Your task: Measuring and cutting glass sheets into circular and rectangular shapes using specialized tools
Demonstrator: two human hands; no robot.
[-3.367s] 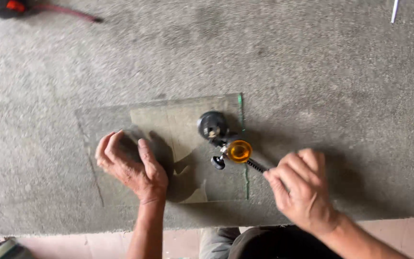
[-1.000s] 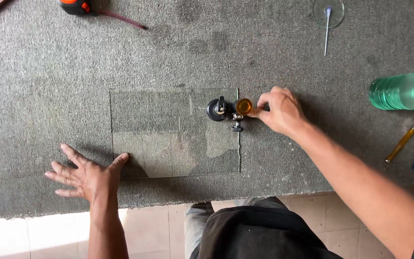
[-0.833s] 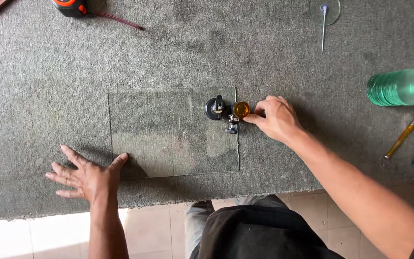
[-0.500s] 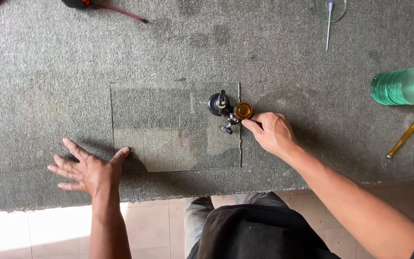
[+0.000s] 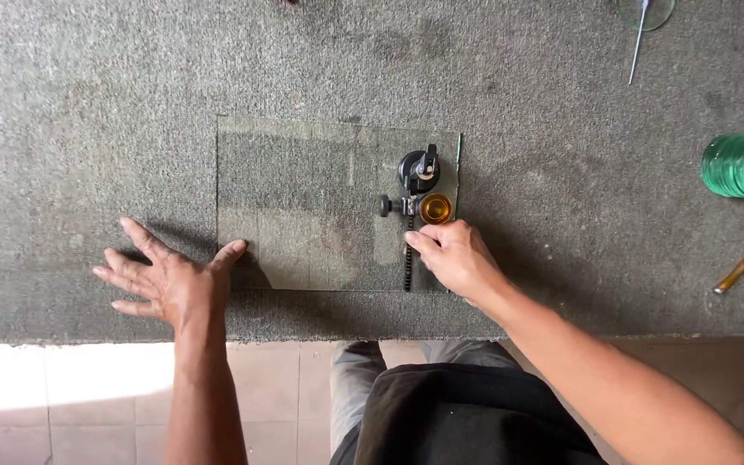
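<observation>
A clear rectangular glass sheet [image 5: 303, 202] is lying flat on grey carpet. A circle cutter [image 5: 418, 194], with black suction cup and amber oil cup, is sitting near its right edge.

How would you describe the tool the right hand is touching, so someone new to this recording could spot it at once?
Start at the grey carpeted bench and find the clear glass sheet lying flat on it. Near the sheet's right edge sits the cutting tool, just beyond the right hand. It alone has a black round suction base, an amber cap beside it and a thin black rod running towards the person.
</observation>
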